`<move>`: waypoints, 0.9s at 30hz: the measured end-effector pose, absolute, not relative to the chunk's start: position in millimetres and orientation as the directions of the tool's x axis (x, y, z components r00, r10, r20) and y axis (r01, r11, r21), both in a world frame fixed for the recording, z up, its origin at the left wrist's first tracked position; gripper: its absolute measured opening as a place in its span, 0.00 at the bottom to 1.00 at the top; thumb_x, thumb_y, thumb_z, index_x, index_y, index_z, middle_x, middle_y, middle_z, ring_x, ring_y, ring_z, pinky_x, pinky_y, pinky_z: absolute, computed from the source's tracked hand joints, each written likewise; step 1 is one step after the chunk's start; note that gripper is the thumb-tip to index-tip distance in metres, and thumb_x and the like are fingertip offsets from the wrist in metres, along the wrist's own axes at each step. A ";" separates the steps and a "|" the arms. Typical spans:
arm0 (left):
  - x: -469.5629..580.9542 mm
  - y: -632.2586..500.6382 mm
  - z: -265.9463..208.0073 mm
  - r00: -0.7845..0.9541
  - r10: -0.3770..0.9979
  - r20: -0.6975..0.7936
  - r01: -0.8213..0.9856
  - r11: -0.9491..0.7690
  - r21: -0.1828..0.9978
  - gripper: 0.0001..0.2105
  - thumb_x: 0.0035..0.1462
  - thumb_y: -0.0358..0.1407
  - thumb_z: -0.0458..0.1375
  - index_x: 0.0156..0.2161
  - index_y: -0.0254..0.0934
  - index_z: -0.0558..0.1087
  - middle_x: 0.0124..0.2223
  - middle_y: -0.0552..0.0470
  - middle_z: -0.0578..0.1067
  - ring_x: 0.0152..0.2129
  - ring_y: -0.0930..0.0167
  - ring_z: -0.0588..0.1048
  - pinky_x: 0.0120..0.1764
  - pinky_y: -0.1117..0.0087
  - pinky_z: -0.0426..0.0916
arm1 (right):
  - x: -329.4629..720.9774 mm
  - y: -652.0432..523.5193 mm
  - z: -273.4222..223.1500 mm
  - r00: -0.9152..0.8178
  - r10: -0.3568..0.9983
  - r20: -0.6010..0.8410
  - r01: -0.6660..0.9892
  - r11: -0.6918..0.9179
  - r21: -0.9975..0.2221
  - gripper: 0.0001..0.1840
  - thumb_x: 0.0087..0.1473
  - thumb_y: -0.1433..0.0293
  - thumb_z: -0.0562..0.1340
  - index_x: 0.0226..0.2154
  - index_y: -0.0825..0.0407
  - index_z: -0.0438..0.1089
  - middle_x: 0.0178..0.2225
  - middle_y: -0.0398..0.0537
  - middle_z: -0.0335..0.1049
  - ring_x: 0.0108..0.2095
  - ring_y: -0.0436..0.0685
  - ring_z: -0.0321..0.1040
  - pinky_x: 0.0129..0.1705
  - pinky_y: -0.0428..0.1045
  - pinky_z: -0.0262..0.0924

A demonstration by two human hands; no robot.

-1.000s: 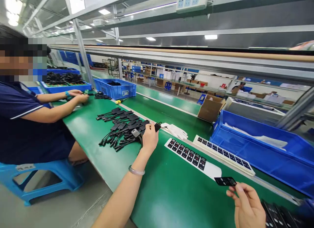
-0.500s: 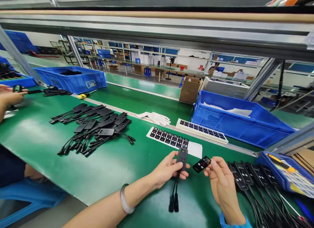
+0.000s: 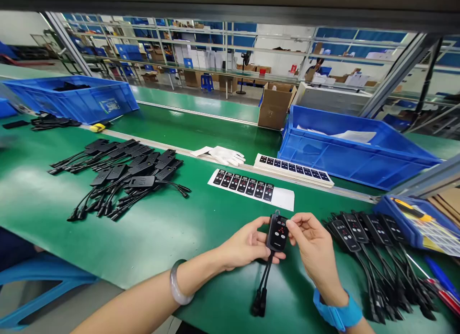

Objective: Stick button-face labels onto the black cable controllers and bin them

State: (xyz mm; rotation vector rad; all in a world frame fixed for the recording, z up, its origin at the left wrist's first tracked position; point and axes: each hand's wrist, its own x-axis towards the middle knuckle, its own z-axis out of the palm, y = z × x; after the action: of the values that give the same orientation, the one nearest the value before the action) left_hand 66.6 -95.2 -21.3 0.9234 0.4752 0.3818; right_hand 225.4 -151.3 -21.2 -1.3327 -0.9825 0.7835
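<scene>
Both hands meet above the near part of the green table in the head view. The person's left hand is partly curled, thumb and fingers closed around a black controller held tilted over the tabletop, its two cables hanging toward the person. The right hand pinches, thumb against forefinger, the upper right corner of a glossy black label lying over the controller's face; how much of it sticks cannot be told.

The controller looks light, stiff and slightly slippery, probably plastic, best held by its long sides. The label seems thin, flexible and easily creased, so its edges suit the fingertips. The cables look bendy and rubbery, ending in thicker plugs.

Beyond lie a smooth white backing sheet bearing rectangular labels and a soft, wrinkled white glove. Matte dark controllers are heaped at left, glossy-faced ones at right.
</scene>
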 end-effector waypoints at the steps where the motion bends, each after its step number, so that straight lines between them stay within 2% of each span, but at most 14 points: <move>1: 66.7 -95.2 -22.1 0.837 0.502 -0.219 -0.115 0.552 0.826 0.29 0.45 0.26 0.64 0.52 0.37 0.60 0.37 0.44 0.77 0.36 0.62 0.78 0.41 0.62 0.71 | 224.3 -151.8 -20.6 0.408 0.904 0.129 0.088 0.102 -0.991 0.09 0.51 0.63 0.65 0.30 0.51 0.67 0.22 0.39 0.63 0.21 0.46 0.59 0.22 0.42 0.56; 7: 66.7 -94.7 -23.6 0.855 0.486 -0.180 -0.141 0.553 0.821 0.27 0.46 0.24 0.62 0.51 0.37 0.61 0.38 0.44 0.77 0.35 0.64 0.78 0.39 0.65 0.71 | 221.2 -154.0 -17.9 0.412 0.897 0.157 0.130 0.113 -0.985 0.09 0.51 0.64 0.65 0.29 0.51 0.67 0.22 0.39 0.64 0.21 0.46 0.60 0.21 0.41 0.57; 16: 67.5 -96.3 -26.4 0.853 0.494 -0.166 -0.144 0.529 0.837 0.25 0.50 0.30 0.62 0.52 0.37 0.60 0.36 0.47 0.77 0.35 0.64 0.78 0.40 0.63 0.71 | 217.3 -154.1 -18.5 0.433 0.881 0.193 0.161 0.135 -0.978 0.08 0.51 0.65 0.64 0.29 0.51 0.66 0.22 0.38 0.63 0.21 0.45 0.59 0.21 0.40 0.57; 27: 67.6 -98.2 -24.6 0.855 0.507 -0.107 -0.167 0.465 0.869 0.24 0.52 0.30 0.61 0.53 0.38 0.59 0.35 0.48 0.76 0.33 0.68 0.77 0.38 0.67 0.71 | 216.2 -153.9 -19.3 0.475 0.857 0.201 0.199 0.117 -0.973 0.09 0.50 0.65 0.65 0.27 0.51 0.66 0.21 0.38 0.62 0.20 0.46 0.58 0.21 0.41 0.56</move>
State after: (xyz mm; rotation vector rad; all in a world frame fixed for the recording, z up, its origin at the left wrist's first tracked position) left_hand 67.6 -98.2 -24.6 1.0079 0.3776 0.4259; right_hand 216.2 -153.9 -19.3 -1.4024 -1.0055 0.6250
